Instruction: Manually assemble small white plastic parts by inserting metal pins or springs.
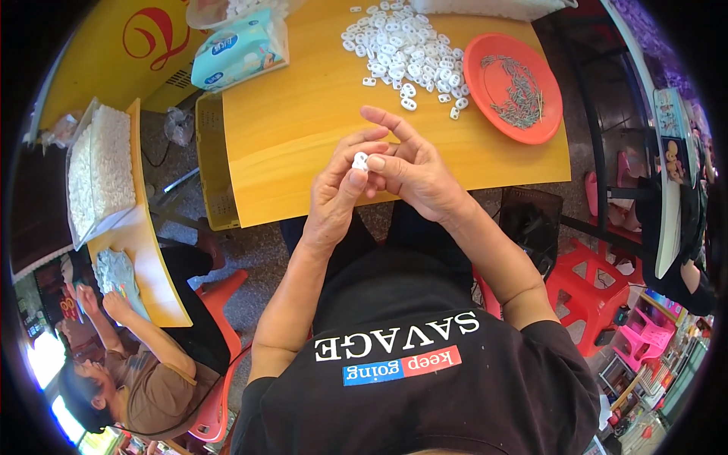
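Just above the near edge of the yellow table, my two hands meet around a small white plastic piece (360, 161) with a hole in it. My left hand (331, 193) grips the piece between thumb and fingers. The thumb of my right hand (426, 178) presses against its right side; the index finger is stretched out above, and the other fingers are partly hidden behind. Whether something smaller is held with the piece, I cannot tell. Beyond my hands lies a heap of similar white two-holed pieces (409, 49). A red plate (483, 98) to its right holds many thin grey metal pins or screws (523, 98).
The yellow table (288, 152) carries a blue tissue pack (241, 51) at the back left. A clear tub of white pieces (102, 171) stands on a side table at left, where another person (155, 379) sits working. Red stools (584, 284) stand at right.
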A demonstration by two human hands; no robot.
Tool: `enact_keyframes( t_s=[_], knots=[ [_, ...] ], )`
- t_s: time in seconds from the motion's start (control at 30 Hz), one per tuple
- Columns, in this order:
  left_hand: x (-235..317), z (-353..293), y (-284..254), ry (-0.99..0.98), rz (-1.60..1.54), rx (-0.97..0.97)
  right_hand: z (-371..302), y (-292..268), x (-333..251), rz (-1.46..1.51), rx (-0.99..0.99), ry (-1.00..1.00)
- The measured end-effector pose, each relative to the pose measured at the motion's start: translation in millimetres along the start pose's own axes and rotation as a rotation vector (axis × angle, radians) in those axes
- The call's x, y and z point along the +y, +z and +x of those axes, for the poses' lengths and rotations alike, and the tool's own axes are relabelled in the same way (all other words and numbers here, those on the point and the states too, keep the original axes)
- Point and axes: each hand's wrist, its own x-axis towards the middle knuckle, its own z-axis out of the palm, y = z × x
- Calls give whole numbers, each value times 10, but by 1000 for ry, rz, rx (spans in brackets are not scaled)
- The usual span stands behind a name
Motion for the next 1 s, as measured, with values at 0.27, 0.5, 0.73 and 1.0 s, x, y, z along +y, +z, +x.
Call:
enact_keyframes(
  t_s=[0.27,0.5,0.73,1.0],
  knots=[
    [-35,-52,29,87,-92,43,20,34,123,45,-17,-53],
    [-20,-44,5,80,-162,30,12,38,98,20,-51,-17],
    [143,-4,-200,150,100,163,76,69,-40,-381,45,-117],
    [605,-95,-1501,152,718,759,192,-456,-396,-1543,499,-703]
  ],
)
